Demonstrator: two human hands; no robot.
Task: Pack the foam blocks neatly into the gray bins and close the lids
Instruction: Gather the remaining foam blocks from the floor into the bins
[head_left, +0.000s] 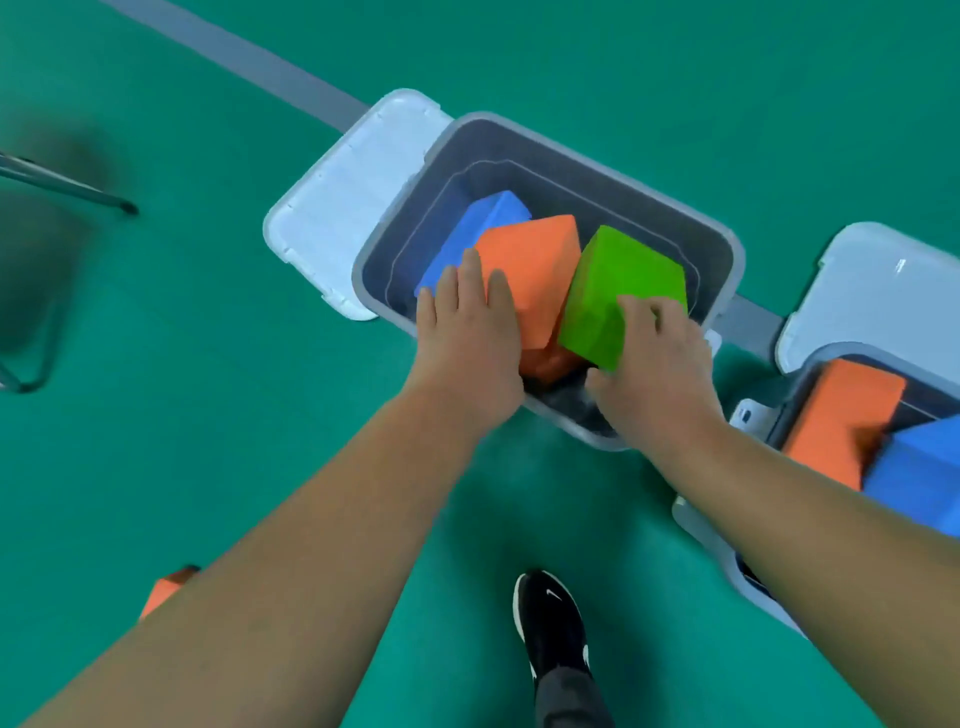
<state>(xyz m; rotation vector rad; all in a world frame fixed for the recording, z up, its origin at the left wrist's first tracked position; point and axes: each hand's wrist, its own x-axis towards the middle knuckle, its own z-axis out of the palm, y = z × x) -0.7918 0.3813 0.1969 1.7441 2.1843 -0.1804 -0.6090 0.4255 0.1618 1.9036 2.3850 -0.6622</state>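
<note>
Down on the green floor (208, 364), the gray bin (623, 176) stands open. The right hand (654, 374) grips the green block (618, 291), which is tilted, its long axis running from the near rim toward the far right corner. The left hand (467, 343) presses straight-fingered on the tilted orange block (535, 270) beside it. Bare room shows along the far wall.

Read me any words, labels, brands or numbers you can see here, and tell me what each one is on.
No words or numbers can be read.
Black shoe: a white swoosh logo, no lettering.
Latch of the right gray bin: a small dark mark, too blurred to read.
</note>
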